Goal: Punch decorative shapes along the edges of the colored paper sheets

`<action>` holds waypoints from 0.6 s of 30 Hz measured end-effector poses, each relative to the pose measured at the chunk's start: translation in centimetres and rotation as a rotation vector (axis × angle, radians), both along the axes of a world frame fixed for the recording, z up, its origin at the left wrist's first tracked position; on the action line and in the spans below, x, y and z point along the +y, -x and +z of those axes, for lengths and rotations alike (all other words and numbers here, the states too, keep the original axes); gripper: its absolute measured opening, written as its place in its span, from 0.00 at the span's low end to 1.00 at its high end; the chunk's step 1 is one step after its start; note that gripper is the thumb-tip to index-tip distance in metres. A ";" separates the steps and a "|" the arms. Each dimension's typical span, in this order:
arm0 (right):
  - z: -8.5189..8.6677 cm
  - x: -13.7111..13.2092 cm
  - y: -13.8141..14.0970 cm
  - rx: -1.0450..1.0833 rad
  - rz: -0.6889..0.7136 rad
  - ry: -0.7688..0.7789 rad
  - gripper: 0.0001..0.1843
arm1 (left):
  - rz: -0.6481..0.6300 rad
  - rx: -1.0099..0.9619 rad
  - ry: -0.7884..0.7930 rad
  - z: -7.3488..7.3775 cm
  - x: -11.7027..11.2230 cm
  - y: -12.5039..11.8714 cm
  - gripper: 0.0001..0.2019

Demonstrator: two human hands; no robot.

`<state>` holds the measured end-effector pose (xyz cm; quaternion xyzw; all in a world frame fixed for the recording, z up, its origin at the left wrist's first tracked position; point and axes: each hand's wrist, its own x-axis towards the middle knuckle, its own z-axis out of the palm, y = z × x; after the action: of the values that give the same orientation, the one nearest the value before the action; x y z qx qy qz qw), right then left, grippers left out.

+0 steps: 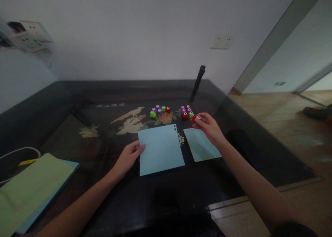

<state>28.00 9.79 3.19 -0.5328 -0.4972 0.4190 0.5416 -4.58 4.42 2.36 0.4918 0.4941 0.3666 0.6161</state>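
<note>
My left hand (131, 154) pinches the left edge of a light blue sheet of paper (160, 150), which is tilted a little above the dark table. Small dark shapes, one like a heart, are cut in the sheet's upper right corner. Between the thumb and fingers of my right hand (209, 127) is a small red craft punch (195, 118) with a white top. Under that hand lies a second blue sheet (201, 147), partly covered by it. Tiny pale paper bits (181, 139) lie between the sheets. Similar red, green and purple punches stand in a left group (159, 111) and a right group (185, 111).
A black upright post (198, 83) stands near the table's back edge. At the left lie stacked green and blue sheets (36, 185) beside a white cable (28, 148). A dark flat object (246, 147) lies right of my right forearm. The wall holds sockets (222, 42).
</note>
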 end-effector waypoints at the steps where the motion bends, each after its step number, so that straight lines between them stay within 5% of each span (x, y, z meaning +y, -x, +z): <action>1: -0.1 1.1 -0.9 -0.054 -0.049 -0.018 0.23 | -0.003 -0.003 0.006 0.1 0.0 -0.1 0.20; 10: -3.3 11.8 -6.0 -0.417 -0.315 -0.053 0.16 | -0.035 0.023 -0.005 -0.9 0.5 0.1 0.22; 18: -5.9 14.7 -5.9 -0.685 -0.335 -0.019 0.10 | -0.066 0.026 0.006 -2.0 0.9 0.5 0.25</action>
<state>33.94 24.50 -2.74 -0.7109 -0.5591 0.1177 0.4101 -5.05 5.36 0.36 0.5108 0.4867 0.3379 0.6229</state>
